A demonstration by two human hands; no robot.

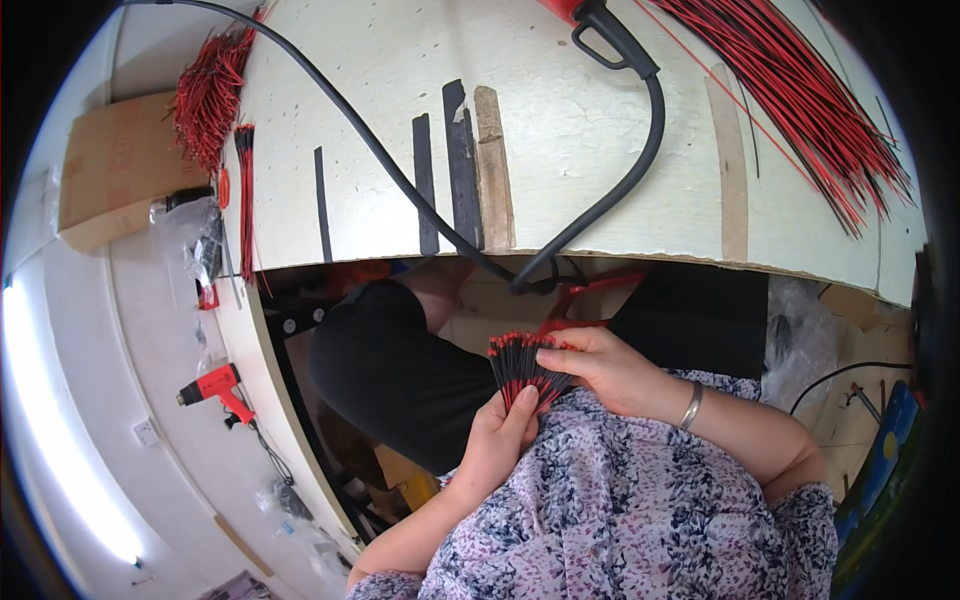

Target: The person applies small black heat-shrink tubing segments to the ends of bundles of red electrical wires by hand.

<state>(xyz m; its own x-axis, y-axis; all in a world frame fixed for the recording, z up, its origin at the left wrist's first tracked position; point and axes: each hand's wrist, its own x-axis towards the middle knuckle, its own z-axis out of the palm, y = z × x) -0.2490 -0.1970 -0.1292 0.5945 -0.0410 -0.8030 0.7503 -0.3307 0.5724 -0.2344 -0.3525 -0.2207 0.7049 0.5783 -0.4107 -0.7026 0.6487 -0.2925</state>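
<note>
Above my lap, both hands hold one fanned-out bundle of short black and red wires point(512, 362). The ends pointing away from me have red tips, with black lengths below them. My left hand point(498, 438) is closed round the lower part, its thumb lying across the wires. At the upper right of the bundle, my right hand point(612, 368) pinches the wires near their red tips, thumb on top. The fingers under the bundle are hidden on both hands.
A white table point(560, 190) stands before me, with a black cable point(652, 130) looping over its front edge from a red-and-black handled tool point(622, 45). Long red and black wires point(790, 100) lie at right, more wires point(215, 95) at far left. A red heat gun point(215, 388) hangs left.
</note>
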